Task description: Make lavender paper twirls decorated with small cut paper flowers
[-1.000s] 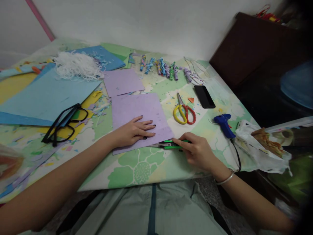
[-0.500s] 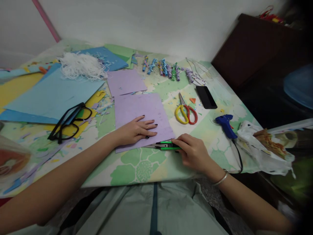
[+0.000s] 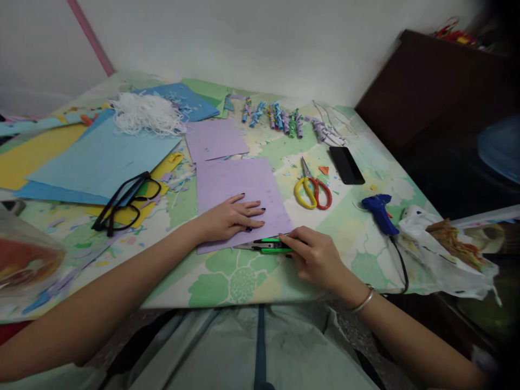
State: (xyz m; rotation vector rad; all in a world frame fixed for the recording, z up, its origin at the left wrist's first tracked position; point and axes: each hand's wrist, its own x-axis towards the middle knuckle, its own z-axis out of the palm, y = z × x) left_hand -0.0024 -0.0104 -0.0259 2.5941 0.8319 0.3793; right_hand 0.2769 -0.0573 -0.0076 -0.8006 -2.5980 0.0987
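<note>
My left hand [image 3: 229, 218] lies flat with fingers spread on a purple foam or paper sheet [image 3: 239, 181], pressing it to the table. A green and black utility knife [image 3: 270, 245] is gripped in my right hand [image 3: 311, 250], its blade pointing left along the sheet's near edge. The blade tip is close to that edge; I cannot tell whether it is under the sheet. Behind lies a second purple sheet [image 3: 215, 139]. To the right of the sheet rest scissors [image 3: 312, 189] with one yellow and one red handle.
Black glasses [image 3: 122, 206] lie on blue sheets [image 3: 97, 168] at left, near a white string heap [image 3: 148, 114]. Several decorated paper rolls [image 3: 278, 116] line the back. A phone [image 3: 346, 165], blue glue gun [image 3: 379, 213] and plastic bag [image 3: 442, 260] sit at right.
The whole view has shifted slightly, so things appear a little further right and lower. The utility knife has slid slightly left along the sheet's near edge; my left hand stays on the sheet.
</note>
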